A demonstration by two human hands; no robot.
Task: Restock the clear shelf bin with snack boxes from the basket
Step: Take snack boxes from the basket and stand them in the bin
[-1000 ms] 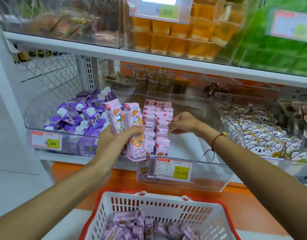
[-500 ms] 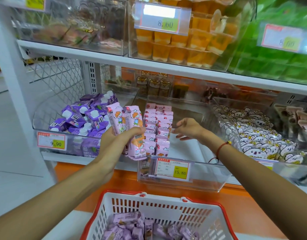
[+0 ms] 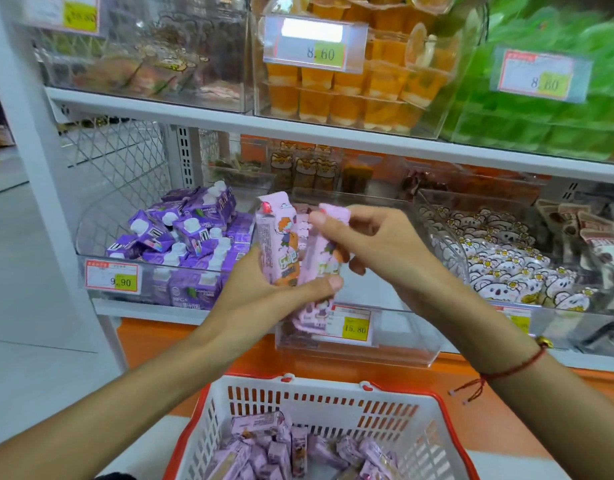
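Observation:
My left hand (image 3: 264,289) grips a bundle of pink snack boxes (image 3: 277,244) upright in front of the clear shelf bin (image 3: 402,341), which carries a 15.80 price tag. My right hand (image 3: 371,240) pinches the top of one pink box (image 3: 335,212) in that bundle. Both hands hide the rows of boxes inside the bin. Below, the white basket with a red rim (image 3: 333,403) holds several more pink and purple snack boxes (image 3: 284,448).
A bin of purple drink cartons (image 3: 184,233) stands left of the clear bin. White bear-print packets (image 3: 506,268) fill the bin to the right. The upper shelf holds orange jelly cups (image 3: 350,95) and green packs (image 3: 547,126). A white shelf post (image 3: 32,140) rises at left.
My right hand left the boxes in the bin, came back open toward me, and now pinches a box in the bundle. The bundle rose slightly and my view moved closer.

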